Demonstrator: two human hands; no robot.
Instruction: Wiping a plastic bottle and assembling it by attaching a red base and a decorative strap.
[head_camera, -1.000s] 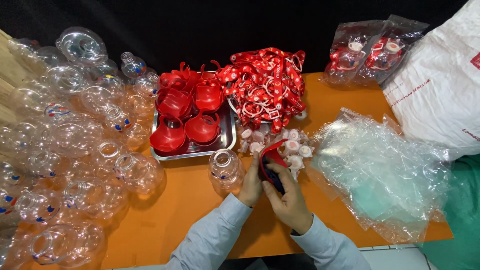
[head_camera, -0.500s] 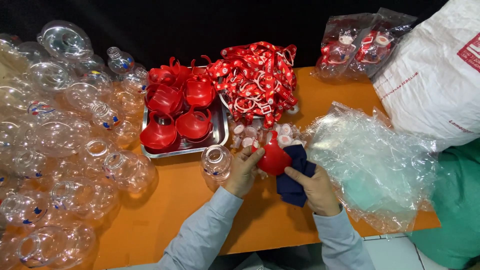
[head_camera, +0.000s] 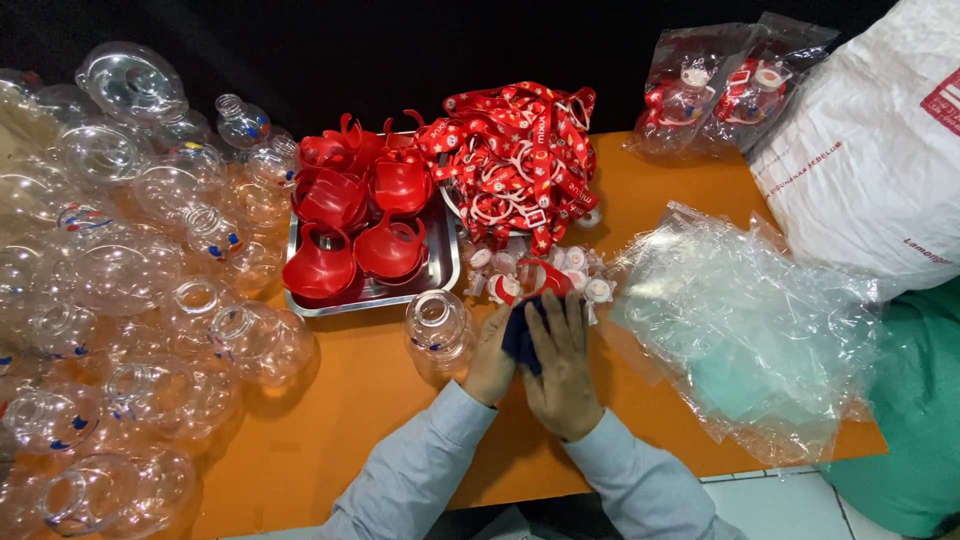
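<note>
At the table's (head_camera: 360, 400) near edge, my left hand (head_camera: 493, 352) and right hand (head_camera: 562, 370) press together around a dark blue cloth (head_camera: 520, 335), fingers closed on it, the right hand's fingers laid flat over the top. A red cap (head_camera: 540, 280) with white parts shows just past my fingertips, touching the cloth; I cannot tell which hand grips it. A clear bottle (head_camera: 437, 325) stands upright just beside my left hand. Behind it, a steel tray (head_camera: 440, 262) holds red caps near the table's middle. Red lanyards (head_camera: 520, 155) are heaped at the far edge, small white lids (head_camera: 590, 275) scattered in front of them. Clear bottles (head_camera: 120, 260) crowd the left side. Crumpled clear plastic (head_camera: 750, 320) covers the right side, with a white sack (head_camera: 870, 150) at the far right corner.
</note>
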